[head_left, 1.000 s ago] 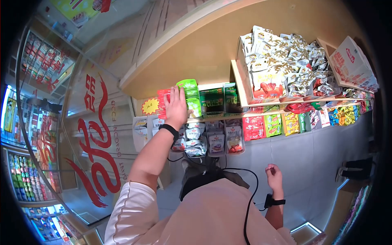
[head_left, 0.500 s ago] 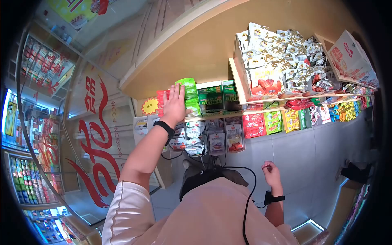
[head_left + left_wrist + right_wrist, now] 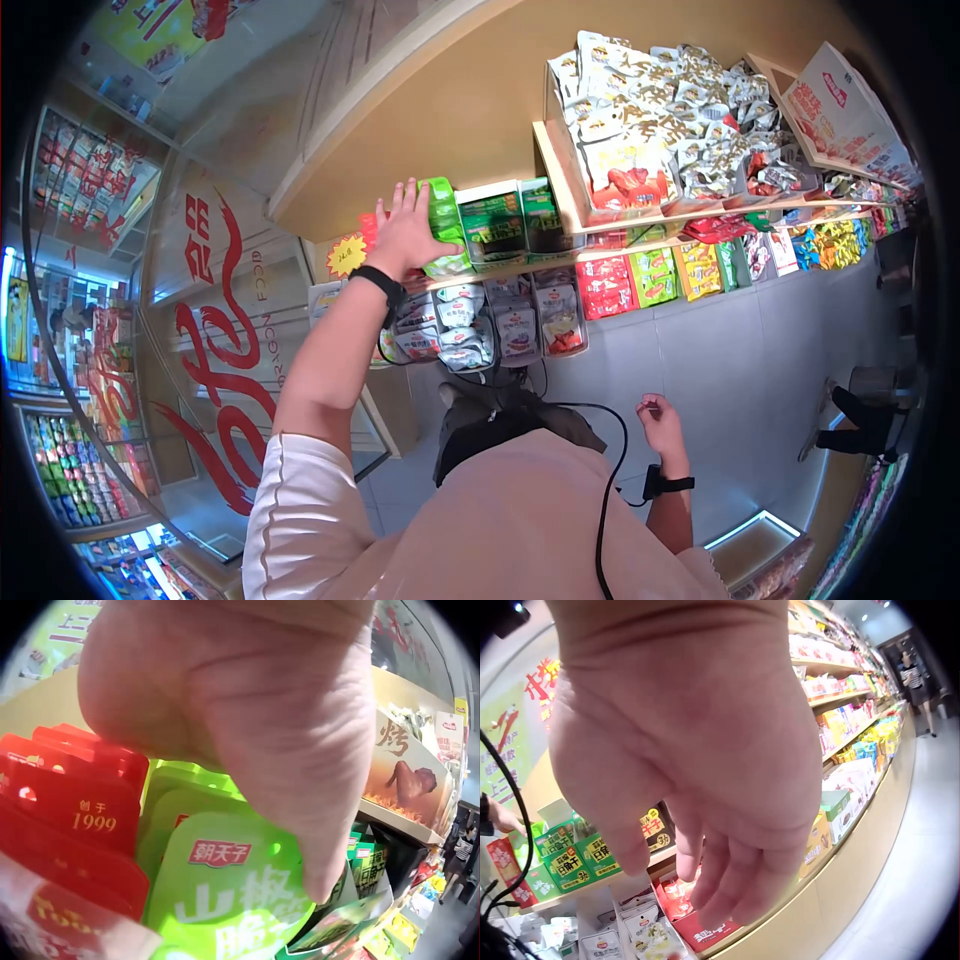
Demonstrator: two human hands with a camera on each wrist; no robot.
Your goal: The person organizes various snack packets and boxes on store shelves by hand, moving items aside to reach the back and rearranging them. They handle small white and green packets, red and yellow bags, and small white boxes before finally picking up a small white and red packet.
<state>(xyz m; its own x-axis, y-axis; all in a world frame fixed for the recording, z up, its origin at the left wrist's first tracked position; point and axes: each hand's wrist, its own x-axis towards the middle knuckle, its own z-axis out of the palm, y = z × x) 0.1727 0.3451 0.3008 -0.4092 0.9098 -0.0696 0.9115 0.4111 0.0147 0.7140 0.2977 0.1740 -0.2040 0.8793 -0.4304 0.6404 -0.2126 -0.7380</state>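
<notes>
Shelf goods and left hand now sit farther left and higher in the head view than 0.5 s ago; right hand nearly unchanged.

Left hand: fingers straight and spread, thumb stretched out to the side, laid against the green packets; not closed around any of them. Right hand: hangs beside the body, fingers loosely curled, grasping nothing. Black band on each wrist.

Green packets: upright in a row on the wooden shelf, between red packets on the left and green boxes on the right. Whether the fingertips touch the red packets: cannot tell. Yellow star tag just left of the red packets.

Below the shelf edge: pale pouches in trays. Farther right, on a raised shelf: heap of white-and-gold packets. Beyond, in the right wrist view: another person standing in the aisle.
</notes>
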